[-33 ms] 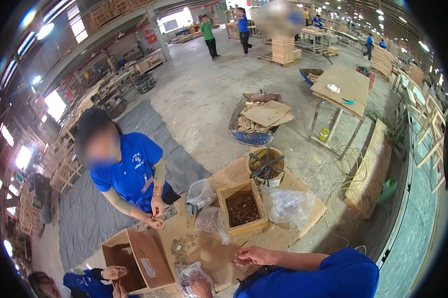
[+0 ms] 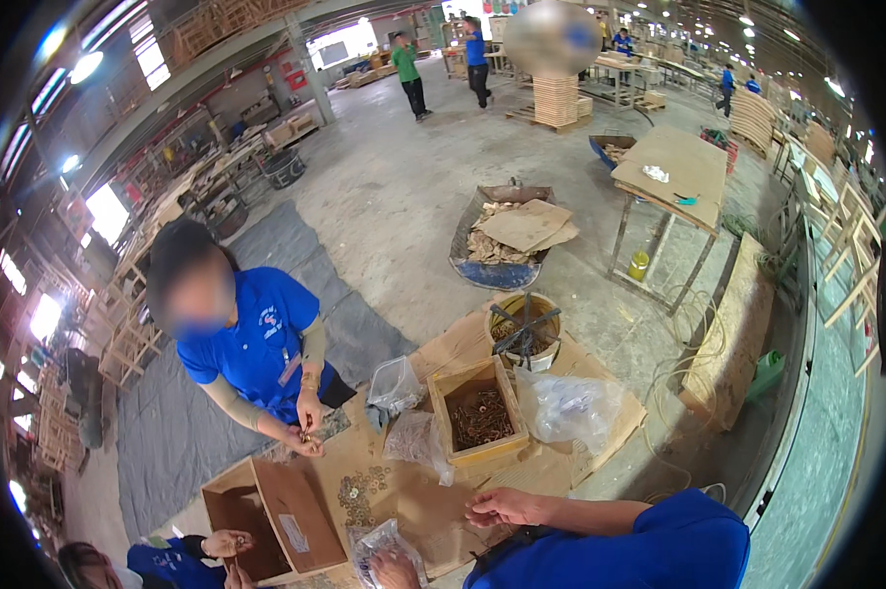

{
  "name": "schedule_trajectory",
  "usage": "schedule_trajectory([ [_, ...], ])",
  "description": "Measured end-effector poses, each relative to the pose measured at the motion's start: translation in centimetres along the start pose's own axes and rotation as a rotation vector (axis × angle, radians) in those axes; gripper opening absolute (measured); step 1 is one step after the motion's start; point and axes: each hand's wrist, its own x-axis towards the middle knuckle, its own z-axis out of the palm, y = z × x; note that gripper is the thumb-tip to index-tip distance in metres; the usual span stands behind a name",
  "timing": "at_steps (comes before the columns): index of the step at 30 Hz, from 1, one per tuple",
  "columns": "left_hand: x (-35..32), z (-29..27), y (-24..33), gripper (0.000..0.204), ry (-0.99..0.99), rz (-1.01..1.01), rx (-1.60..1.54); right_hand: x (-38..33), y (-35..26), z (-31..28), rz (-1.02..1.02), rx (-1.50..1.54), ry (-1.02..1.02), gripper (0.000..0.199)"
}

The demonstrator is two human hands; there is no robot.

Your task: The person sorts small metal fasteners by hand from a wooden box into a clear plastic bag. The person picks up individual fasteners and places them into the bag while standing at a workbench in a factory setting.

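- Fingers (image 2: 475, 508) on my right hand (image 2: 509, 506) are curled, with the tips close together, over the cardboard (image 2: 546, 478); I can't tell if they pinch something tiny.
- My left hand (image 2: 394, 567) touches a clear plastic bag (image 2: 378, 537); I can't tell if it grips it.
- Little round rings (image 2: 360, 491) lie on the cardboard, just past the bag.

No wording is legible enough to read. At seven o'clock a pale label (image 2: 293, 532) sits on the wooden box (image 2: 291, 496); near half past six, dark handwriting (image 2: 364, 570) marks the clear bag (image 2: 366, 543). At nine, white print (image 2: 269, 317) shows on a blue shirt (image 2: 249, 353).
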Motion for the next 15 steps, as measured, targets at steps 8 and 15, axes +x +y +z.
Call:
schedule_trajectory([
  [8,-0.1,0.5,-1.6,0.070,-0.139,-0.341,0.068,0.0,0.5,0.1,0.041,-0.116,0.073,0.017],
  [15,3.7,0.5,-3.3,0.009,0.012,-0.249,-0.126,4.2,2.9,0.8,-0.105,-0.815,0.078,0.040],
])
